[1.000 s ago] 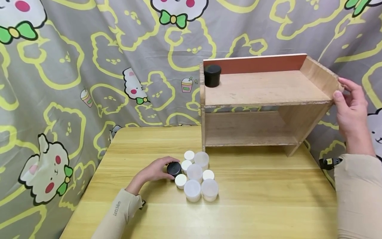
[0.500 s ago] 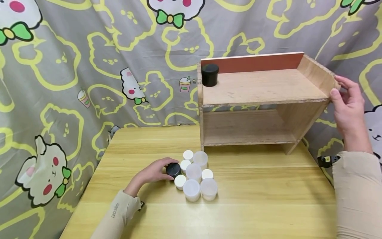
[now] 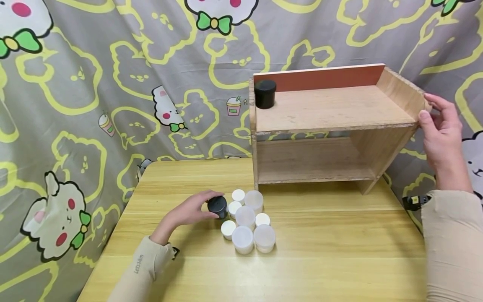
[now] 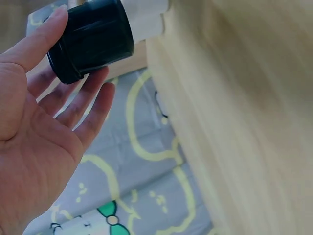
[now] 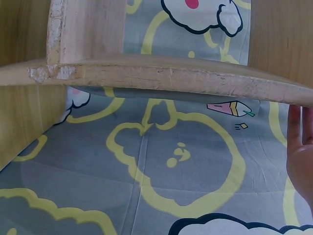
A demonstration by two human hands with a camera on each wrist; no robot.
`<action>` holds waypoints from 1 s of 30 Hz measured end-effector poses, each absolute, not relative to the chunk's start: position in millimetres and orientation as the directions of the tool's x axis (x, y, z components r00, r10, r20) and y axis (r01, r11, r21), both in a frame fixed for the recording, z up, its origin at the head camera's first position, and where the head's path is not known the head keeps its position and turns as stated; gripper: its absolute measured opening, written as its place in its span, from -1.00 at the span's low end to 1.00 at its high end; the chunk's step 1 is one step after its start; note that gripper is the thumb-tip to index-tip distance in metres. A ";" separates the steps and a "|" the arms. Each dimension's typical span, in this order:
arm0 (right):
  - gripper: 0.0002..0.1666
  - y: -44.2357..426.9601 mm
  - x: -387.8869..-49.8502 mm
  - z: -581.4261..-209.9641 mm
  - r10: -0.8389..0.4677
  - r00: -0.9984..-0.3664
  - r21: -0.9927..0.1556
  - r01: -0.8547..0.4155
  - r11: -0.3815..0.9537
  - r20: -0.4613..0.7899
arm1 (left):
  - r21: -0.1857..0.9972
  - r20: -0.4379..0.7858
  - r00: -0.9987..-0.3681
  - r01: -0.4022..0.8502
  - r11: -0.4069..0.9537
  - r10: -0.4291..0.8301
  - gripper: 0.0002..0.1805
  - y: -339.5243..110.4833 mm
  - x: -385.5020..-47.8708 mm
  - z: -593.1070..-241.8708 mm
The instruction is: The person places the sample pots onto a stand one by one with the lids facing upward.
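In the head view my left hand holds a black lidded jar between thumb and fingers, tilted slightly and a little off the table. The left wrist view shows the thumb on one side of that black jar and fingers on the other. Just right of it stand small white-lidded jars and larger translucent lidded tubs, clustered together. My right hand grips the right side panel of a two-tier wooden shelf. A second black jar stands at the left end of its upper tier.
The wooden table carries the shelf at its back right. A grey patterned curtain hangs behind and beside the table. In the right wrist view, the shelf's worn panel edge crosses the picture.
My left hand has raised the black jar slightly and drawn it away from the cluster, tilting it. The right hand stays on the shelf panel. The head view has shifted a little.
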State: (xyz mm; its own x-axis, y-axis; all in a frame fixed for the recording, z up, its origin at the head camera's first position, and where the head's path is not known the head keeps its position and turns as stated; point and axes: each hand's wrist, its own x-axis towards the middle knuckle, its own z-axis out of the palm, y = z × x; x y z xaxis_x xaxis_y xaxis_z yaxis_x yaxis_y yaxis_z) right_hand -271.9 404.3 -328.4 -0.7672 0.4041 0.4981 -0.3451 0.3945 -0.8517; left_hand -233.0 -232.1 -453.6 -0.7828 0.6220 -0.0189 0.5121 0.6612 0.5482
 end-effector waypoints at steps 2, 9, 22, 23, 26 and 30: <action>-0.49 404.0 -271.7 -327.9 0.401 -0.767 -0.847 -0.338 0.411 0.500 | 0.545 -0.015 -0.785 0.513 0.663 0.620 -0.27 -230.8 -233.3 -448.0; -0.49 402.6 -271.4 -328.3 0.408 -0.767 -0.853 -0.344 0.392 0.496 | 0.535 0.029 -0.763 0.558 0.635 0.646 -0.27 -225.9 -233.9 -433.1; -0.48 402.7 -271.5 -326.2 0.408 -0.766 -0.847 -0.324 0.423 0.497 | 0.535 0.100 -0.769 0.577 0.617 0.632 -0.23 -216.1 -241.6 -397.9; -0.48 402.9 -271.4 -326.1 0.409 -0.766 -0.847 -0.322 0.424 0.496 | 0.532 0.103 -0.768 0.579 0.617 0.632 -0.23 -215.0 -242.4 -394.8; -0.48 403.3 -272.3 -326.9 0.411 -0.763 -0.847 -0.329 0.417 0.499 | 0.513 0.113 -0.763 0.593 0.621 0.636 -0.22 -211.6 -244.7 -386.6; -0.49 403.0 -274.2 -329.2 0.405 -0.756 -0.847 -0.376 0.375 0.515 | 0.481 0.149 -0.743 0.631 0.609 0.653 -0.22 -207.2 -248.5 -374.9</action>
